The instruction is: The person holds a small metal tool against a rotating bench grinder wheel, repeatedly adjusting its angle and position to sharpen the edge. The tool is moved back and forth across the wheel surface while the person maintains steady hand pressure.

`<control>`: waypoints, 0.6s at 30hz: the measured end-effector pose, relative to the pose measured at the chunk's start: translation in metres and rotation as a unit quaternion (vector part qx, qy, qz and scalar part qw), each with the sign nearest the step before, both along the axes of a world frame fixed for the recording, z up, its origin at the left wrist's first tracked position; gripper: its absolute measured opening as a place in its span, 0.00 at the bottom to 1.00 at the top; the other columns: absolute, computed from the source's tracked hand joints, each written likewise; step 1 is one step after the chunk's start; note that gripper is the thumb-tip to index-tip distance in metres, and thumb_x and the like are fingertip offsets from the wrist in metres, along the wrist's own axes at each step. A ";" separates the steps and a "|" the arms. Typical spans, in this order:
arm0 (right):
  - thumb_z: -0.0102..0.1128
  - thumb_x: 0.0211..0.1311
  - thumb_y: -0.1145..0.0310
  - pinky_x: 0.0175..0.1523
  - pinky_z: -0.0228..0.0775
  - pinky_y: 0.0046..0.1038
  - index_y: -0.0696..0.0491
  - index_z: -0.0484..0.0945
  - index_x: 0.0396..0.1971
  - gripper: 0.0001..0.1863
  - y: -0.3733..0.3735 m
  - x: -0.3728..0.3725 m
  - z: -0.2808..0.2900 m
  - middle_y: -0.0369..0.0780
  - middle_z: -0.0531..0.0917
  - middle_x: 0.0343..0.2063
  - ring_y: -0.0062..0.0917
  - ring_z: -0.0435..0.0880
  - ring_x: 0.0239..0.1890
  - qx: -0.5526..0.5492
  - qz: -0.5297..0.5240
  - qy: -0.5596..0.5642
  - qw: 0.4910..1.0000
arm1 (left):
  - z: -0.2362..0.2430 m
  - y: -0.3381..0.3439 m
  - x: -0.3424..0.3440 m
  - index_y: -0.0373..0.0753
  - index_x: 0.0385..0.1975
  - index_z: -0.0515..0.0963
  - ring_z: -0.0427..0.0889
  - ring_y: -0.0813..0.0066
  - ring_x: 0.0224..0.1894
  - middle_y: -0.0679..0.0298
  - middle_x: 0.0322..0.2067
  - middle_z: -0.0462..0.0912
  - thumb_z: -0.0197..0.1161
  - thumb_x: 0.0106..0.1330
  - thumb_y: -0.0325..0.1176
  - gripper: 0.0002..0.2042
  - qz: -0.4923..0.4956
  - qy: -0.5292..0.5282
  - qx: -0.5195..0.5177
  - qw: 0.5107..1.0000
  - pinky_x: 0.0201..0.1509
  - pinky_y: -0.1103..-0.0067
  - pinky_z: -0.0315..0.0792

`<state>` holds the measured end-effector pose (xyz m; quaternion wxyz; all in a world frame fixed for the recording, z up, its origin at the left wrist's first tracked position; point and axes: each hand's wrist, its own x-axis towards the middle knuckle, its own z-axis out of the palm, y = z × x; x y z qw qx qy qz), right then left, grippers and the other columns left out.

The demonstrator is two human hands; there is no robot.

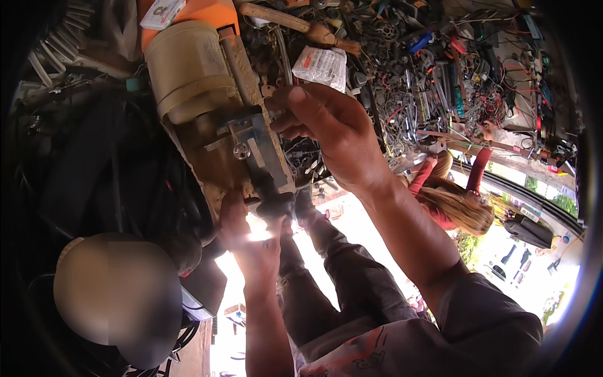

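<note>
A beige motor housing (pixel 186 66) sits on a worn board (pixel 245 72), with a dark metal sliding fixture (pixel 264 157) carrying a small silver round part (pixel 242 150) below it. My left hand (pixel 251 245) reaches up to the fixture's lower end, its fingers around a black round knob (pixel 273 204), partly hidden in shadow and glare. My right hand (pixel 323 129) is raised just right of the housing and fixture, thumb and index finger drawn together and the other fingers curled; whatever they may hold is too hidden to name.
Tangled tools and wires (pixel 427 75), a wrapped white package (pixel 319 66) and a wooden-handled tool (pixel 276 16) fill the upper area. A person in red sleeves (pixel 424 179) works at the right. Another person's blurred head (pixel 116 295) is at lower left, beside black material (pixel 107 163).
</note>
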<state>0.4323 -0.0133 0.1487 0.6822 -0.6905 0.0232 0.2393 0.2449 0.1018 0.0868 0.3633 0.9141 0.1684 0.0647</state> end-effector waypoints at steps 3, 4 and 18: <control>0.58 0.70 0.54 0.43 0.74 0.24 0.64 0.80 0.46 0.24 0.003 -0.004 0.002 0.43 0.86 0.32 0.22 0.83 0.36 0.026 -0.004 -0.003 1.000 | 0.002 0.000 0.003 0.35 0.65 0.64 0.67 0.49 0.63 0.49 0.61 0.69 0.72 0.58 0.48 0.39 -0.002 0.001 0.001 1.000 0.66 0.58 0.60; 0.58 0.70 0.54 0.43 0.74 0.24 0.64 0.79 0.46 0.24 0.005 -0.005 0.003 0.43 0.86 0.32 0.21 0.83 0.36 0.022 0.001 -0.009 1.000 | 0.002 -0.001 0.002 0.35 0.64 0.64 0.67 0.49 0.63 0.49 0.60 0.69 0.72 0.58 0.47 0.38 0.000 -0.002 0.001 1.000 0.65 0.59 0.61; 0.55 0.72 0.58 0.31 0.72 0.23 0.66 0.76 0.45 0.22 0.003 -0.011 0.020 0.39 0.82 0.26 0.21 0.82 0.24 0.057 0.013 -0.023 0.998 | 0.003 -0.008 0.000 0.34 0.68 0.57 0.65 0.51 0.65 0.49 0.63 0.64 0.72 0.61 0.35 0.38 0.020 0.012 -0.041 0.999 0.69 0.61 0.60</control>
